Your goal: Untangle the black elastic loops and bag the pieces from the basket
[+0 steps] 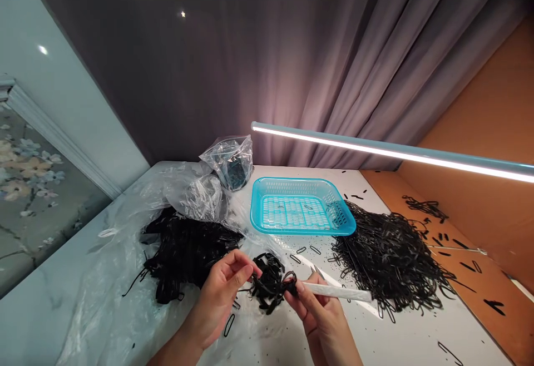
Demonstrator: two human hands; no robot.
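Observation:
My left hand (223,288) has its thumb and forefinger pinched together beside a small tangled clump of black rubbery loops (267,285). What those fingertips hold is too small to make out. At the clump's right side, my right hand (319,310) grips a few black loops (290,281) between thumb and fingers. The same hand also holds a slim white-handled tool (340,291), its handle pointing right. A pointed metal tip (319,273) shows above the fingers; the tool's kind is unclear. Loose black loops (228,325) lie under my left hand.
A blue plastic basket (256,224) stands behind my hands, a few loops inside. Large black piles lie left (192,249) and right (387,255). Clear plastic sheeting (108,293) covers the table's left side, with a filled clear bag (233,166) behind. A lit tube lamp (375,151) hangs above.

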